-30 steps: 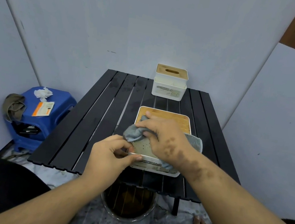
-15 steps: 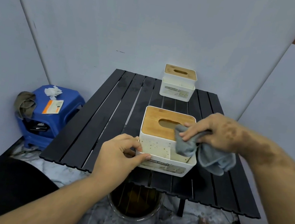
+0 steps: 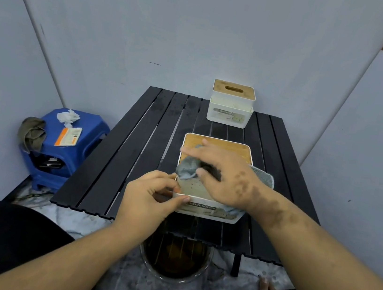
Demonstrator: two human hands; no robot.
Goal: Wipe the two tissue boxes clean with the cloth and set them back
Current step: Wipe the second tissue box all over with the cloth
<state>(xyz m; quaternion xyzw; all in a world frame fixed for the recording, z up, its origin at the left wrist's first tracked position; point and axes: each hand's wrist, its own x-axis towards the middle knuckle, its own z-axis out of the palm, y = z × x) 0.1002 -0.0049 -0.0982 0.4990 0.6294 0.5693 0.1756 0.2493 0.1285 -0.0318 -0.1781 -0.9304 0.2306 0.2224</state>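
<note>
Wiping step on the near white plastic tissue box w/ bamboo lid (image 3: 219, 146), at counter (image 3: 119, 159) front: left hand (image 3: 150, 200) pinches its rim, right hand (image 3: 223, 176) presses grey cloth (image 3: 188, 169) w/ flat fingers; next probably the far box (image 3: 232, 103).

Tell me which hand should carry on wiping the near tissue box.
Right. The right hand already presses the grey cloth on the near tissue box, while the left hand pinches its front-left corner to steady it.
</note>
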